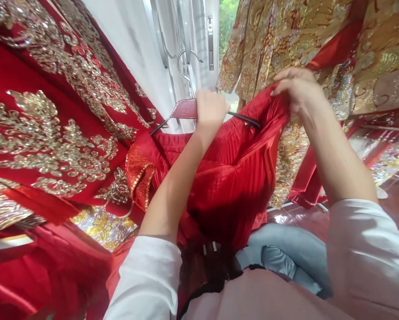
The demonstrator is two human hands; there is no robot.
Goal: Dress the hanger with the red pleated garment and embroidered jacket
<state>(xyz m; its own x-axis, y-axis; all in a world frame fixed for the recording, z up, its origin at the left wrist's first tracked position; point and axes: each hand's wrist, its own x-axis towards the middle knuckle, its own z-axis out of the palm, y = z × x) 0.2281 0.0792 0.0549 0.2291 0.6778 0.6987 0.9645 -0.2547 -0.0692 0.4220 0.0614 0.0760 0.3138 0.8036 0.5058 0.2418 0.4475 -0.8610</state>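
Note:
My left hand (212, 108) is wrapped round the middle of a clothes hanger (185, 109) that has a dark red centre piece, black arms and a metal hook. The hook points up, with no rail visible through it. From the hanger's arms hangs a pleated red skirt (219, 186), its waistband spread open towards me. At the upper right, the fingers of my right hand (297, 89) pinch the skirt's waistband beside the hanger's right arm. Orange-gold trim shows on the skirt's left side. My left forearm covers part of the cloth.
On the left hangs a red garment (69, 146) with silver-gold beaded embroidery. Gold brocade garments (286, 40) hang on the right. Ahead are a white door frame (199, 26) with a lock plate (210, 42). Red fabric (53, 266) lies low at the left.

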